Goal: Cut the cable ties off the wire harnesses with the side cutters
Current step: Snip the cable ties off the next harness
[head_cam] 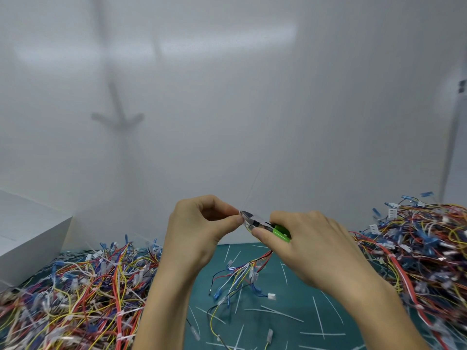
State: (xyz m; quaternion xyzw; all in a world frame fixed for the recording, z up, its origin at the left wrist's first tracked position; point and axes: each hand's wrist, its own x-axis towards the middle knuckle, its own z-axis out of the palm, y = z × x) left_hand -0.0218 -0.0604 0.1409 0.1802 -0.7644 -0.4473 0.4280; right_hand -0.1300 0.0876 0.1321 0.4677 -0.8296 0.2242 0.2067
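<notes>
The side cutters (255, 221) are held up in the middle of the view, above the far edge of the mat. Their steel head points left and their green handles are wrapped in the curled fingers of the right hand (312, 239). The left hand (202, 224) meets the cutter tip, with thumb and forefinger pinched together on what looks like a cable tie (249, 192), a thin pale strand rising from the pinch. It is too faint to be sure.

One wire harness (242, 272) hangs from under the right hand. Its red, yellow, white, blue and black leads fan down to the mat and end in small blue and white connectors. How it is held is hidden behind the hand.

Below lies a green cutting mat (273, 294) strewn with more than a dozen cut white ties (319, 313). Two heaps of multicoloured harnesses flank it, a left pile (75, 299) and a right pile (417, 248). A white box (27, 236) stands at the far left.
</notes>
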